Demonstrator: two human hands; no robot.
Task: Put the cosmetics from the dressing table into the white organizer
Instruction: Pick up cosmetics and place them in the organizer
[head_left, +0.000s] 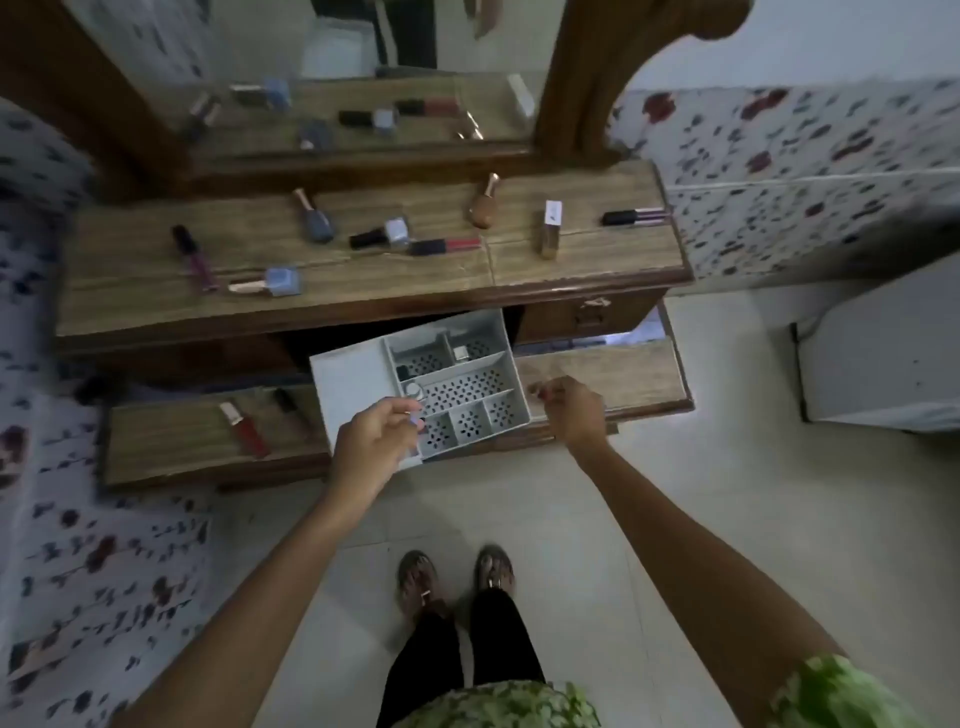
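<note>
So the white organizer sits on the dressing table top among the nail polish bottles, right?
Not quite. The head view shows the white organizer lower down, below the dressing table top, on the lower wooden shelf; the nail polish bottles lie on the top.

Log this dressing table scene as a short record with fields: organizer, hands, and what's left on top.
organizer: white organizer on the lower shelf, a few small items already in its compartments
left hand: over the organizer's near edge, pinching a small item, unclear what
right hand: beside the organizer, appears empty
table top: eight cosmetics lying loose
lower shelf: red tube left of the organizer
</note>
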